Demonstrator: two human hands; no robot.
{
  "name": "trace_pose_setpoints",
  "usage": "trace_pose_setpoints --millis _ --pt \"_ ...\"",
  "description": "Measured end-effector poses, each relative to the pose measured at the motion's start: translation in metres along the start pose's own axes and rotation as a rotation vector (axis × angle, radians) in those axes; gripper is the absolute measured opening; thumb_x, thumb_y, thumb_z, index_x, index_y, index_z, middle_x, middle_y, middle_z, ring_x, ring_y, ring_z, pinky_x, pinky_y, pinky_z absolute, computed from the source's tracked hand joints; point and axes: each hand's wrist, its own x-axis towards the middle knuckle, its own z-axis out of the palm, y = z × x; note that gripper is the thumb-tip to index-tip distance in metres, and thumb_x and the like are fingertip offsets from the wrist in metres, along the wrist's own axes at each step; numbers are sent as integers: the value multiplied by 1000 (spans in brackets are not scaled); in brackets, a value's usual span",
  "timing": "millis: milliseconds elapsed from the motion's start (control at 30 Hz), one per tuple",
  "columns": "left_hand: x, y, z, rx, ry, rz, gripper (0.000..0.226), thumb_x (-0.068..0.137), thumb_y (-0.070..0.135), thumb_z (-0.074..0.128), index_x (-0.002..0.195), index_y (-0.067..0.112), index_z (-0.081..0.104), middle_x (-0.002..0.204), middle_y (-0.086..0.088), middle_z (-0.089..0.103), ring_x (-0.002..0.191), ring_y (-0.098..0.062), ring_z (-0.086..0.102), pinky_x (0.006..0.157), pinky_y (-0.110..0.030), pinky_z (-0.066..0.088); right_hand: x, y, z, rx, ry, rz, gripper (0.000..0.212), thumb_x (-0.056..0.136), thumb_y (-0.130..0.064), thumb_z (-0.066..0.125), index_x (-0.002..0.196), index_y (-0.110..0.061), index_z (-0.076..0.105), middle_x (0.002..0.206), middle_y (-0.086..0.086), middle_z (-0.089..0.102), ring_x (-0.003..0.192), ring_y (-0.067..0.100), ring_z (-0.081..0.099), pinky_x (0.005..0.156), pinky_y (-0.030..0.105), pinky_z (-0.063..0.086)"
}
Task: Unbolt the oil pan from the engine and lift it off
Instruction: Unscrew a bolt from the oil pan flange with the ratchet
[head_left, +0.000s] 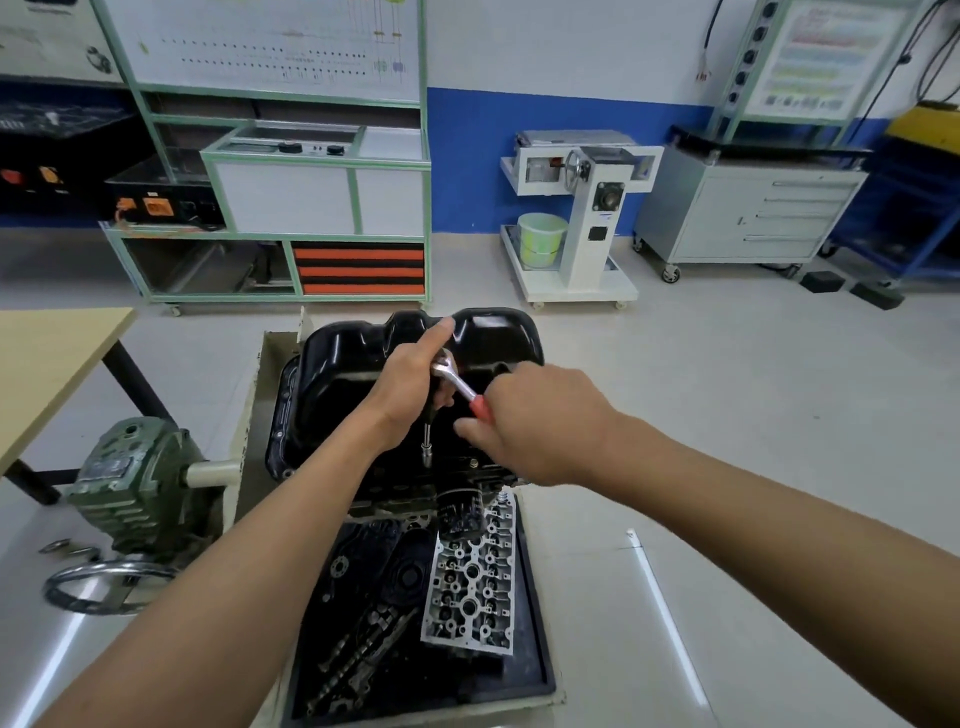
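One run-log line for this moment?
left hand: holds ratchet head | right hand: grips its handle | pan: on engine | socket: at its flange

I read this as an automotive training workshop. Against the blue-and-white wall (519, 156) stand a green-framed demonstration bench (317, 156) with a wiring-diagram panel (270, 47), a white engine stand (592, 234) on castors and a grey drawer cabinet (727, 218). Nearer me, a black tray (540, 670) holds a bare cylinder head (470, 582) and camshafts (358, 654).

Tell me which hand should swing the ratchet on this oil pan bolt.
Right. The right hand grips the red handle, where leverage is; the left hand holds the ratchet head, steadying the socket.
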Motion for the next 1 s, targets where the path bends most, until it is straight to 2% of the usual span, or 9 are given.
trace_pose_setpoints --millis 100,267,367,433,567,667,733,800,1000 --pt "-1 -5 -6 3 -5 25 66 85 67 49 46 14 45 51 -5 40 54 -19 39 61 -32 37 -10 -31 7 152 -30 10 50 99 -56 39 60 -24 36 64 -1 41 54 15 36 53 32 31" --pt "-6 -4 -18 -27 -28 37 52 91 49 47 54 12 50 55 -8 47 60 -24 44 68 -39 39 -4 -31 7 424 -168 88 41 99 -46 47 66 -23 37 70 2 48 62 25 50 57 34 39" --pt "-9 1 -19 23 -96 44 48 90 43 45 62 6 54 53 -11 53 58 -23 49 64 -35 41 -1 -17 2 394 -190 132 30 100 -33 48 73 -22 40 76 2 51 65 24 53 59 38 44" --pt "-11 4 -18 45 -103 63 45 88 37 43 59 5 54 51 -11 54 58 -25 52 64 -34 45 1 -15 5 289 -177 139 27 100 -26 49 76 -22 36 76 1 49 62 22 49 51 36 35" --pt "-20 0 -22 39 -72 123 46 88 31 40 50 10 53 52 -12 55 63 -28 55 73 -36 45 6 -10 24 26 75 163 17 99 -21 47 88 -20 34 69 -4 39 55 21 38 46 31 18" --pt "-30 -6 -15 91 -101 152 50 92 34 36 52 12 56 55 -9 58 62 -28 51 63 -37 42 27 17 31 -28 271 173 23 100 -34 45 80 -23 41 69 1 49 65 30 51 52 31 22" --pt "-29 -4 -5 99 -103 144 51 93 37 35 52 16 55 55 -8 56 61 -27 48 59 -40 38 47 36 37 -34 321 145 29 96 -31 49 69 -23 44 71 3 57 76 30 55 65 33 25" --pt "-22 1 0 94 -91 112 51 93 40 34 52 17 52 55 -8 53 62 -25 47 63 -37 37 65 46 43 -39 341 109 32 93 -29 51 63 -23 45 72 -2 51 83 25 49 72 34 23" --pt "-17 2 2 45 -145 64 45 89 41 39 58 9 45 52 -6 46 62 -26 43 65 -34 40 98 54 44 16 366 -24 41 79 -19 61 54 -31 31 65 -13 38 77 17 35 73 33 21"
